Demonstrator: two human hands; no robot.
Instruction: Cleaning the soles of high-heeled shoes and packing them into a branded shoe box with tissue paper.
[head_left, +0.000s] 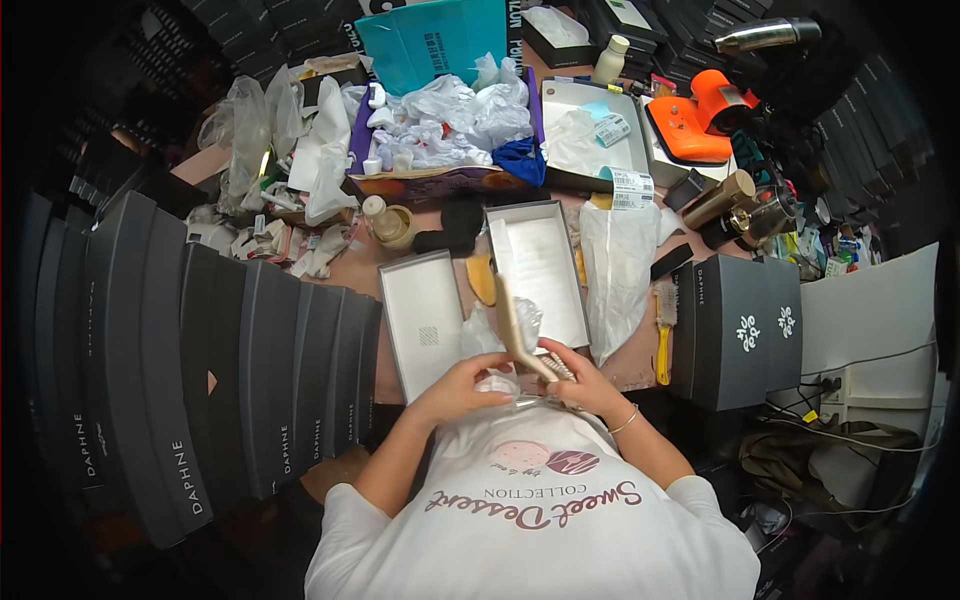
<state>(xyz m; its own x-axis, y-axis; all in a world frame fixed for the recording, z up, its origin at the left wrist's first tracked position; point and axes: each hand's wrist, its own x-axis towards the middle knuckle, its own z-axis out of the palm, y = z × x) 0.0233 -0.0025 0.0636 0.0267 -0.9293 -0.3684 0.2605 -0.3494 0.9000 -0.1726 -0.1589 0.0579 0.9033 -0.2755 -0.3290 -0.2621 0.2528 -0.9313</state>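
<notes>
Close in front of my body, my right hand (pixel 583 384) is closed around a beige shoe (pixel 517 335), tilted up with its thin sole edge toward the left. A ridged, light-coloured part of the shoe shows by the fingers. Crumpled clear plastic (pixel 528 318) sits against the shoe's upper part. My left hand (pixel 468 388) has its fingers curled on a wad of thin white plastic (pixel 497 384), beside the shoe. An open grey shoebox (pixel 577 322) with white paper inside lies just beyond the hands. To its left is a grey box lid (pixel 391 290), inner side up.
Dark shoeboxes (pixel 215 350) stand in a long row at left, more (pixel 735 330) at right. A yellow-handled brush (pixel 663 335) and a white paper bag (pixel 615 270) lie right of the open box. Farther back are a carton of crumpled plastic (pixel 440 182), bottles (pixel 388 222) and an orange device (pixel 690 130).
</notes>
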